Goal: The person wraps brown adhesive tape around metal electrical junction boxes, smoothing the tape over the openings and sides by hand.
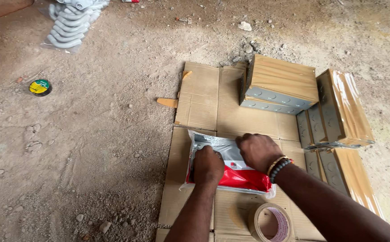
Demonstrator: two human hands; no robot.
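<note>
Two hands press down on a flat packet [231, 163] wrapped in clear plastic, grey at its far end and red and white at its near end, which lies on a flattened cardboard sheet [204, 98] spread over the dirt floor [92, 134]. The packet sits near the left edge of the cardboard, about midway along it. The left hand [207, 165] rests on the packet's left side with its fingers curled under into a loose fist, knuckles down on the plastic; whether they pinch the wrapper cannot be told. The right hand [258, 151], with beaded bracelets [279, 166] at the wrist, lies on the packet's far right part, its fingers likewise bent and closed against the plastic, with the grip itself hidden.

Just beside the near edge of the packet, toward the cardboard's near edge, a roll of clear packing tape [271, 222] lies flat. At the far right corner of the cardboard sits a stack of grey metal boxes [279, 85] bound in brown tape. More such taped bundles [342, 110] lie along the right edge, partly off the sheet, one reaching down beside the right forearm.

Well apart on the dirt to the left lies a small roll of yellow-green tape [40, 87]. At the far left, a bag of grey pipe bends [72, 22] rests on the ground.
</note>
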